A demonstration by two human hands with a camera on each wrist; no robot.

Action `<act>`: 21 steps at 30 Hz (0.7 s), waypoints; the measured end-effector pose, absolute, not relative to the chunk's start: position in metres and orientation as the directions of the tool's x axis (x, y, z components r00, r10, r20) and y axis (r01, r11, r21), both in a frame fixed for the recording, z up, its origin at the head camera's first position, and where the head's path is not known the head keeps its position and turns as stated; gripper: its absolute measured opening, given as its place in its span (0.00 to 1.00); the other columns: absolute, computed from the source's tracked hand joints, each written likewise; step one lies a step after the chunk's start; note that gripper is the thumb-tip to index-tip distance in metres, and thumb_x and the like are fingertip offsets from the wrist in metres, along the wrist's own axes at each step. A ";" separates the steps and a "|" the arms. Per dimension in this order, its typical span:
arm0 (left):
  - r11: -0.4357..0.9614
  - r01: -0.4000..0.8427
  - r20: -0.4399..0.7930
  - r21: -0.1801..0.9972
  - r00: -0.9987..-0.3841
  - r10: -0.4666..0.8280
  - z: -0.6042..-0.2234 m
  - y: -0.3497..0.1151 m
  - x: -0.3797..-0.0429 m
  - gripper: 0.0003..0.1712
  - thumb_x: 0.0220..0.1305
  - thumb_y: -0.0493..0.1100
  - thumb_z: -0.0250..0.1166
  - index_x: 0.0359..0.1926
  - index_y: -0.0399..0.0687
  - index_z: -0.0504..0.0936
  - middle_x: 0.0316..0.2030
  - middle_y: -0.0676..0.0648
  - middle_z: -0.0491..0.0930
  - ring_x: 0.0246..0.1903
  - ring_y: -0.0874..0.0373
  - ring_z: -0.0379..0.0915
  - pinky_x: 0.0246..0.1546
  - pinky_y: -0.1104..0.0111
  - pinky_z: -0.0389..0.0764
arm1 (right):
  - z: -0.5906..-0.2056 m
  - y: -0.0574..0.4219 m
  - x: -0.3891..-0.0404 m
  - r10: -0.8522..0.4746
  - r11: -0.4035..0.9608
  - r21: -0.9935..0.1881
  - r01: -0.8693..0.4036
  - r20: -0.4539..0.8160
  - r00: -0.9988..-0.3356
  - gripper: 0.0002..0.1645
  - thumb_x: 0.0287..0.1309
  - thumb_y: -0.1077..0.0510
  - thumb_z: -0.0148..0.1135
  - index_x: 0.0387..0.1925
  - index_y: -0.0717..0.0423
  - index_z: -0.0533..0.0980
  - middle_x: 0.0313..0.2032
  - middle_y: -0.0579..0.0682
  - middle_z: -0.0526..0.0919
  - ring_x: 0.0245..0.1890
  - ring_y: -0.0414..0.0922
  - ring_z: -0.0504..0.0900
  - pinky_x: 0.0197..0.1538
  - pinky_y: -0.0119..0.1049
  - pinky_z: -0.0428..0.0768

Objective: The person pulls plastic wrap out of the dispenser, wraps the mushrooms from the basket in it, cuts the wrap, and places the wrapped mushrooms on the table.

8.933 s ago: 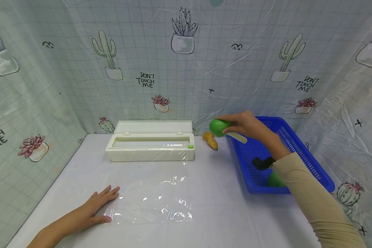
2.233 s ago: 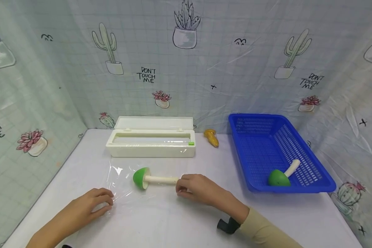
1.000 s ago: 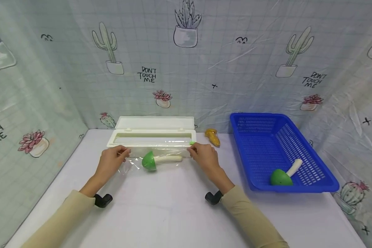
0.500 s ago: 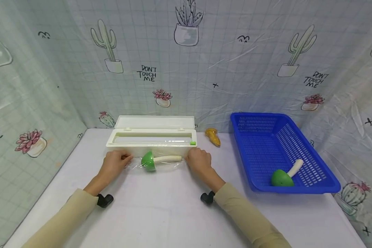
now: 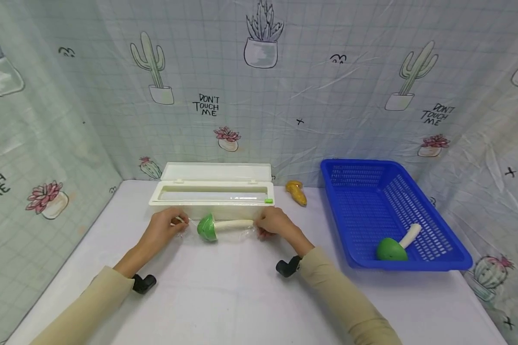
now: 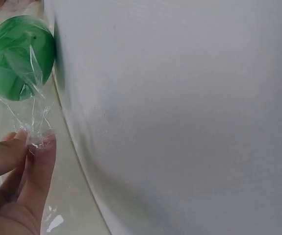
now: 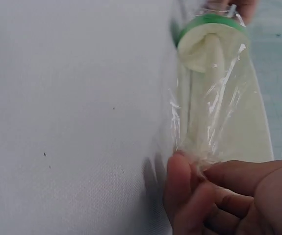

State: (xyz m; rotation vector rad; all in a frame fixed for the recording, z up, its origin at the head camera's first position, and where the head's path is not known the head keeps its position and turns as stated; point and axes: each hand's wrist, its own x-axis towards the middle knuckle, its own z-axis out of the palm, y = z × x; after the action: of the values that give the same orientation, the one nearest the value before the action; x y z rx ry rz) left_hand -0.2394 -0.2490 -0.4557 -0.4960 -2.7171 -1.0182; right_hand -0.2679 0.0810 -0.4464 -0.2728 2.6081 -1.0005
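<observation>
A toy mushroom with a green cap [image 5: 206, 228] and pale stem [image 5: 235, 224] lies lengthwise in front of the white film box, wrapped in clear cling film [image 7: 229, 98]. My left hand [image 5: 166, 225] pinches the gathered film between thumb and fingertips just beyond the cap, as the left wrist view shows. At the stem's far end, my right hand [image 5: 276, 223] pinches the other bunched end of the film. In the right wrist view, thumb [image 7: 239, 174] and fingers close on this end, and the film is creased along the stem.
The white cling film box [image 5: 164, 211] stands behind the hands, lid [image 5: 216, 171] raised, a green slider [image 5: 268, 201] at its right. A yellow-brown lumpy thing [image 5: 296, 192] lies right of it. In the blue basket [image 5: 410, 265] is another green mushroom [image 5: 390, 249].
The mushroom came from the right hand onto the spread film. Both hands then carried the film's near edge back over it, and now pinch the two ends; the right fingers have turned.
</observation>
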 end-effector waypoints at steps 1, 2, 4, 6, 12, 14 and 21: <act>0.705 0.392 0.302 0.592 -0.918 0.257 -0.456 -0.249 -0.239 0.08 0.58 0.26 0.71 0.34 0.40 0.83 0.36 0.43 0.84 0.36 0.49 0.84 0.34 0.66 0.84 | -0.447 0.084 -0.268 -0.326 0.675 -0.736 -0.039 -0.251 -0.912 0.18 0.70 0.59 0.62 0.22 0.60 0.82 0.18 0.48 0.84 0.18 0.39 0.81 0.24 0.28 0.75; 0.701 0.402 0.304 0.588 -0.914 0.270 -0.455 -0.249 -0.238 0.07 0.58 0.27 0.71 0.35 0.40 0.84 0.37 0.43 0.84 0.37 0.48 0.84 0.36 0.65 0.85 | -0.448 0.087 -0.268 -0.354 0.615 -0.788 -0.012 -0.263 -0.897 0.16 0.70 0.59 0.62 0.25 0.62 0.82 0.20 0.48 0.84 0.19 0.38 0.81 0.25 0.28 0.77; 0.695 0.412 0.303 0.589 -0.910 0.284 -0.455 -0.249 -0.237 0.06 0.58 0.28 0.72 0.35 0.39 0.85 0.37 0.44 0.83 0.39 0.48 0.83 0.40 0.62 0.86 | -0.449 0.091 -0.267 -0.398 0.492 -0.869 0.060 -0.286 -0.871 0.13 0.70 0.61 0.61 0.30 0.66 0.82 0.23 0.50 0.85 0.21 0.38 0.82 0.28 0.27 0.79; 0.680 0.425 0.297 0.598 -0.905 0.304 -0.454 -0.249 -0.236 0.05 0.60 0.28 0.71 0.36 0.38 0.86 0.38 0.44 0.83 0.40 0.47 0.82 0.41 0.60 0.86 | -0.449 0.094 -0.267 -0.421 0.384 -0.913 0.140 -0.308 -0.853 0.12 0.71 0.62 0.60 0.36 0.69 0.81 0.27 0.53 0.85 0.25 0.39 0.84 0.32 0.29 0.82; 0.684 0.500 0.374 0.531 -0.863 0.340 -0.457 -0.250 -0.236 0.11 0.60 0.21 0.65 0.36 0.39 0.83 0.36 0.45 0.83 0.39 0.48 0.82 0.38 0.61 0.85 | -0.451 0.093 -0.261 -0.334 0.451 -0.890 0.071 -0.242 -0.911 0.13 0.71 0.60 0.60 0.36 0.67 0.83 0.28 0.53 0.87 0.24 0.41 0.86 0.31 0.32 0.84; 0.695 0.524 0.401 0.493 -0.845 0.353 -0.460 -0.250 -0.237 0.15 0.60 0.17 0.62 0.33 0.41 0.81 0.35 0.46 0.82 0.37 0.49 0.81 0.36 0.61 0.83 | -0.451 0.090 -0.258 -0.279 0.558 -0.830 0.006 -0.195 -0.940 0.13 0.71 0.58 0.61 0.33 0.63 0.84 0.26 0.50 0.87 0.22 0.42 0.85 0.28 0.32 0.82; 0.709 0.493 0.308 0.504 -0.869 0.386 -0.461 -0.249 -0.238 0.13 0.68 0.23 0.57 0.43 0.39 0.85 0.44 0.43 0.83 0.46 0.46 0.81 0.45 0.55 0.83 | -0.451 0.086 -0.253 -0.168 0.762 -0.648 -0.020 -0.168 -0.971 0.19 0.71 0.49 0.61 0.26 0.55 0.82 0.21 0.46 0.85 0.20 0.42 0.84 0.25 0.34 0.75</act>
State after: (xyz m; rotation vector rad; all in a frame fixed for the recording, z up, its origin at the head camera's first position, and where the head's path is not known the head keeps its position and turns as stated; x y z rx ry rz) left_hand -0.2379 -0.2492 -0.4610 -0.7103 -2.7349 -0.8833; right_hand -0.2531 0.0862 -0.4505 -0.1486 2.7420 -1.0044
